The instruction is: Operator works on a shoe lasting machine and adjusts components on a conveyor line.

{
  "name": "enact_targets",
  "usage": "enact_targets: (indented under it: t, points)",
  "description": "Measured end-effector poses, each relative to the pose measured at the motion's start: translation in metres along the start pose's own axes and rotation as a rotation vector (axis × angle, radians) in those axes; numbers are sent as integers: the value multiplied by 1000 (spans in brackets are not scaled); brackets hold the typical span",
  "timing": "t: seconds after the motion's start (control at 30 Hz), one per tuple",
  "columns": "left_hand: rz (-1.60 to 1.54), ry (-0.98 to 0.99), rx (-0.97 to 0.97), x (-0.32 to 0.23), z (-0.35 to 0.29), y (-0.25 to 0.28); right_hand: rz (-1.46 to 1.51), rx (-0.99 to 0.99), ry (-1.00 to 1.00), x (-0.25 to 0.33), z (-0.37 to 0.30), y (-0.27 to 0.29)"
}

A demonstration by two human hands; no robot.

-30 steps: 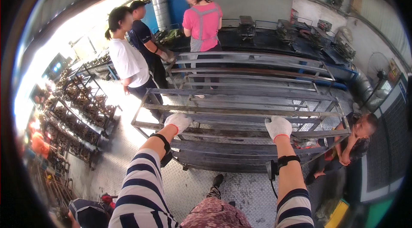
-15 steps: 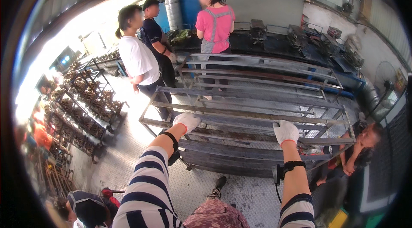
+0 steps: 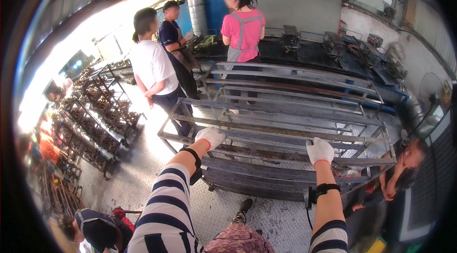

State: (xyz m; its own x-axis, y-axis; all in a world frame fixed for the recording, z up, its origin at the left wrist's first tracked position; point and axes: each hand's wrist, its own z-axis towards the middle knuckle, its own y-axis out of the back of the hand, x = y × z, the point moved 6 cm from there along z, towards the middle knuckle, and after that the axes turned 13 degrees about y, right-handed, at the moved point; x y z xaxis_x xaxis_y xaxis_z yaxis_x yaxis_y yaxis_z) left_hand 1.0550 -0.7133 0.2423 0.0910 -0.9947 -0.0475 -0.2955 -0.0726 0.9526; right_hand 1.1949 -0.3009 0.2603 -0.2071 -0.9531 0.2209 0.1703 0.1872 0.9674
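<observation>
Both my hands wear white knit gloves and hold a long metal rack point(image 3: 266, 153) made of several parallel bars. My left hand point(image 3: 210, 137) is closed over a bar near the rack's left end. Farther right, my right hand point(image 3: 320, 151) is curled over the same side of the rack; its fingertips are hidden behind the bar. Dark straps circle both forearms. Lower bars of the rack show beneath my hands, close to the floor.
Beyond it stands a second rack point(image 3: 295, 85), before a dark workbench point(image 3: 309, 54). People stand in a white shirt point(image 3: 153, 69), dark clothes point(image 3: 170, 34) and a pink shirt point(image 3: 245, 26). Another person point(image 3: 408, 155) is low at right; a capped person point(image 3: 100, 229) is lower left. Loaded racks point(image 3: 97, 122) stand left.
My hands keep their hold on the rack, and the view has shifted slightly. The person in dark clothes has turned and raised a hand; the one in white has shifted an arm.
</observation>
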Motion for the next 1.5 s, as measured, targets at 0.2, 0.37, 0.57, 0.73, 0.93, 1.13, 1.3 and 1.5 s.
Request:
enact_targets:
  t: [0.2, 0.37, 0.57, 0.73, 0.93, 1.13, 1.3, 1.5]
  points:
    - [-17, -1, -4, 0, 3, -2, -16, 24, -13, 3, -1, 5]
    - [-11, 2, 11, -4, -11, 7, -7, 16, -1, 1, -1, 2]
    - [3, -14, 15, -6, -19, 13, -13, 15, 3, 2, -1, 2]
    - [-23, 29, 30, -10, -20, 17, -15, 10, 1, -2, -1, 2]
    - [48, -59, -11, 17, 16, -14, -7, -15, 32, 11, 1, 2]
    - [-77, 14, -38, 8, -9, 7, -26, -60, 54, 5, -3, 0]
    - [-116, 67, -30, 12, -7, 5, -25, -46, 28, 11, -6, 7]
    - [-127, 53, 1, 12, -5, 5, -33, -31, 20, 14, -5, 8]
